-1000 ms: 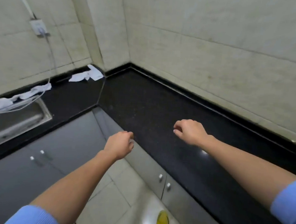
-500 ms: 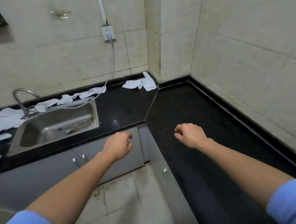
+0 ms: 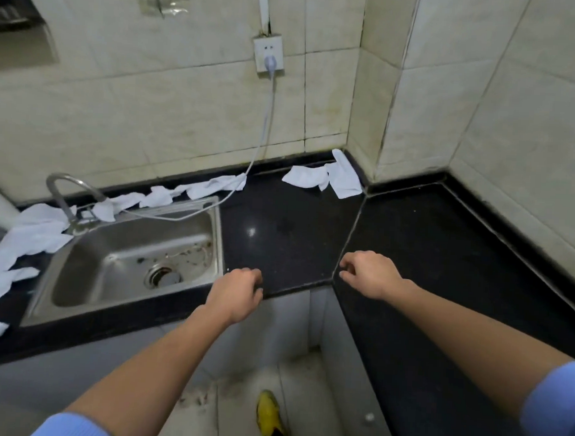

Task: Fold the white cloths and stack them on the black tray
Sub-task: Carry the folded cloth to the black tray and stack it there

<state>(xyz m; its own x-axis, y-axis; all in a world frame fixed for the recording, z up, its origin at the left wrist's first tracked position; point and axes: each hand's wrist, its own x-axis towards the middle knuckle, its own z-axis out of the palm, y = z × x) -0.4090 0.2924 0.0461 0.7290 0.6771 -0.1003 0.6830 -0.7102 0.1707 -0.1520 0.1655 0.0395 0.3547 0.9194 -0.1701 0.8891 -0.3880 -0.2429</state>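
White cloths (image 3: 324,181) lie crumpled on the black counter (image 3: 288,238) in 3 groups. There are 2 pcs in the back corner vs the wall, a strip behind the sink (image 3: 127,259), and a heap at the sink's left. Bare counter shows btw sink rim and corner seam. Left hand (image 3: 237,293) is at the counter's front edge and right hand (image 3: 370,274) is over the seam. Both hands have fingers curled in and hold nothing. Vs 0.5 s ago, the sink is now whole in frame and the left hand has reached the counter edge. Also 1 faucet (image 3: 64,189) and 1 socket (image 3: 269,53) w/ 1 plug.

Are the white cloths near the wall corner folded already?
No, unfolded: the corner cloths lie crumpled and loosely spread on the black counter.
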